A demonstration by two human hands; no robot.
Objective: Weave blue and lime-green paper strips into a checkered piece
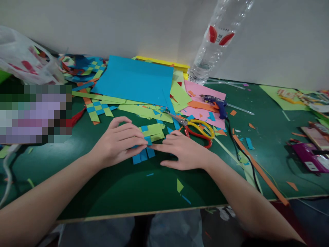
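Note:
A small woven piece of blue and green paper strips (144, 155) lies flat on the green table, partly covered by my fingers. My left hand (119, 142) is closed over its left side, thumb and fingertips pinched together at a blue strip. From the other side, my right hand (182, 151) lies low on the table. Its forefinger stretches out to touch the blue strips, and its thumb is spread apart. Scissors with yellow and red handles (200, 129) rest just beyond my right hand.
A blue paper sheet (136, 80) lies at the back among green strips. A blue glue gun (218, 104) sits on pink paper, its black cord running toward the front. A plastic bottle (216, 44) leans by the wall. A plastic bag (28, 58) stands left; a purple box (308, 156) is right.

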